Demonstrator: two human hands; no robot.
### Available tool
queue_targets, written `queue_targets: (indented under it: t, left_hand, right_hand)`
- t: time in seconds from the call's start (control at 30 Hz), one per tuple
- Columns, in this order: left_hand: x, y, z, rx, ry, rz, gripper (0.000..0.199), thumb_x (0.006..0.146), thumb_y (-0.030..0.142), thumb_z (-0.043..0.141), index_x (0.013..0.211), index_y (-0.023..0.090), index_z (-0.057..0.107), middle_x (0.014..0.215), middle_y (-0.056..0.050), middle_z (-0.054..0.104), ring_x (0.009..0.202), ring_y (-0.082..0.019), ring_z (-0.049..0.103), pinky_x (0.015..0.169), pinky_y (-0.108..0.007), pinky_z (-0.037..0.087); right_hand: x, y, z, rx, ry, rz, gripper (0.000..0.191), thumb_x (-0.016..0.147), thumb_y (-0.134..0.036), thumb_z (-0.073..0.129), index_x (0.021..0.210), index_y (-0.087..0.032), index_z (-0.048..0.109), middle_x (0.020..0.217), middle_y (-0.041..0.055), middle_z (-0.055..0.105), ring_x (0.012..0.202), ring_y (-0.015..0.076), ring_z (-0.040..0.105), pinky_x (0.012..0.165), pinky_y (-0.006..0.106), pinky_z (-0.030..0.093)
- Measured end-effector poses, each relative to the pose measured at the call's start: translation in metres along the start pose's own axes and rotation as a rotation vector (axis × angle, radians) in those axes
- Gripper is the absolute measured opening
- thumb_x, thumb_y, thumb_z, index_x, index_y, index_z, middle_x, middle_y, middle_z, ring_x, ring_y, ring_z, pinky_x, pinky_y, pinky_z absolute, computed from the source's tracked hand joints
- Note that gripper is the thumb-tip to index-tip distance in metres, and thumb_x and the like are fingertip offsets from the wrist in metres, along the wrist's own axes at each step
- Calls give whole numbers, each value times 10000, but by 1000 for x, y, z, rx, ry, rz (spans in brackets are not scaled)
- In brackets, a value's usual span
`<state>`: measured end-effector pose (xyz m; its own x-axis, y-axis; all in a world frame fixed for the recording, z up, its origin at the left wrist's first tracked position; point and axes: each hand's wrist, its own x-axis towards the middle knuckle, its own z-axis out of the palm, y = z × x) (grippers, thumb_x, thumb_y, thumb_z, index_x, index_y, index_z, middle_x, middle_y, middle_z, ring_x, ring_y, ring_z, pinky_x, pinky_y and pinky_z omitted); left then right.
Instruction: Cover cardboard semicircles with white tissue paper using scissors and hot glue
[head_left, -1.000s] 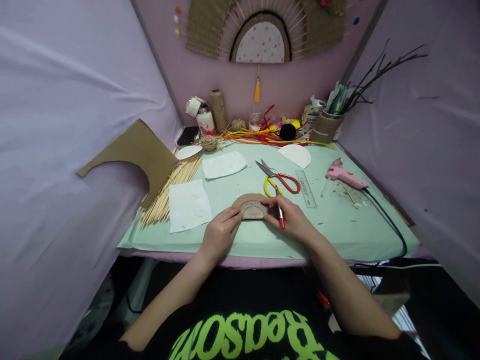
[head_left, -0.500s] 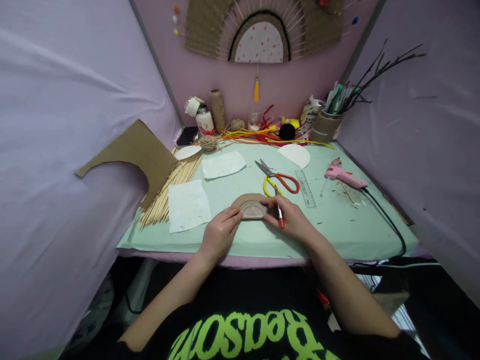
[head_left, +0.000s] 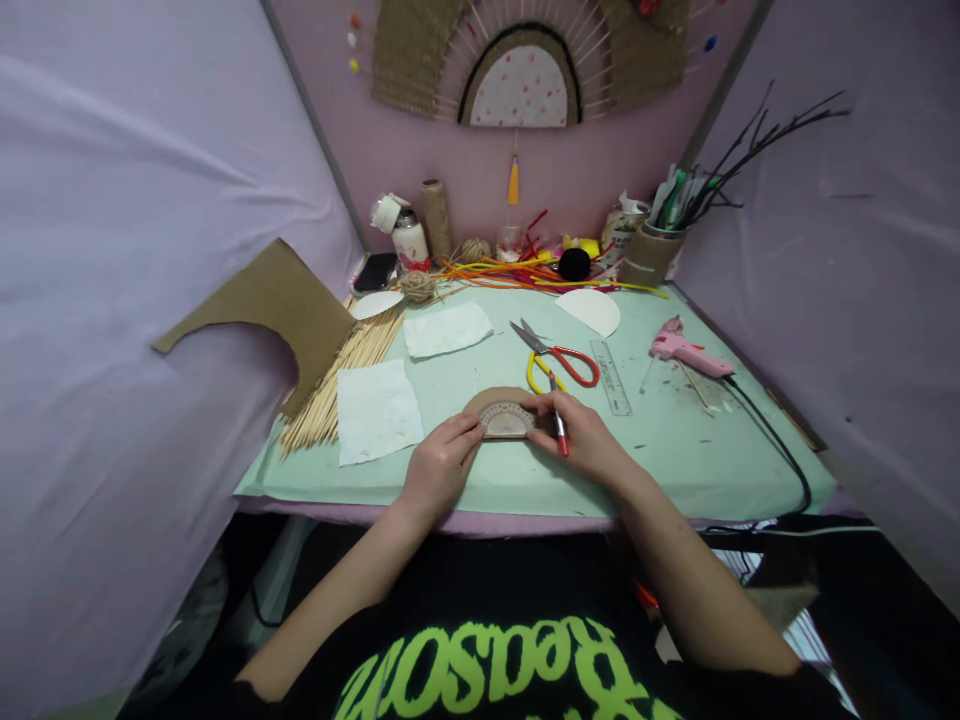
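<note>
One clear protractor (head_left: 507,422), lying on a brown cardboard half-round (head_left: 496,394) near the front edge of the table (head_left: 525,492); both straight edges face the person.
One left hand (head_left: 442,465), at the protractor's left end, fingers together and bent, fingertips touching; whether its grip pinches or merely presses cannot be told.
One right hand (head_left: 592,438), at the protractor's right end, thumb and forefinger spread a little and touching there; its grip also has hold of a marker (head_left: 559,428) with a red end, slanted just beside the protractor.
One pair of scissors (head_left: 541,348), blades parted, beyond the protractor and to its right, one handle yellow, one red.
One clear ruler (head_left: 612,380), right of the protractor.
One pink glue gun (head_left: 691,352), farther right of the protractor.
Two white sheets (head_left: 379,412), left of the protractor, one nearer, one farther.
Many thin sticks (head_left: 351,378), well left of the protractor, partly under a cut cardboard piece (head_left: 304,300).
</note>
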<state>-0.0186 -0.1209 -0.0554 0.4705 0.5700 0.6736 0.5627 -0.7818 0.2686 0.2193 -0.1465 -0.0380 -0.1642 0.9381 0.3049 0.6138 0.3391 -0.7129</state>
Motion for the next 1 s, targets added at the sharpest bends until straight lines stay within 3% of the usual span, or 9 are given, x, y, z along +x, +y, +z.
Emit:
queue_targets:
  t: [0.23,1.0]
  left_hand:
    - [1,1,-1,-9,-33,-17,186,912,160,569,1018,173,721,1134,-111,720,1044,-221,683,921,-387,583]
    - [0,0,-1,-16,6,26,173,907,149,587,1013,161,724,1069,-98,746,1037,-216,697,929,-379,591]
  right_hand:
    - [0,0,0,-19,8,-24,153,813,-237,639,887,-238,505,997,56,685,844,205,603,750,339,473]
    - [-2,1,0,-2,17,-4,172,780,-216,644,855,-241,491,1009,66,687,852,207,612,740,350,489]
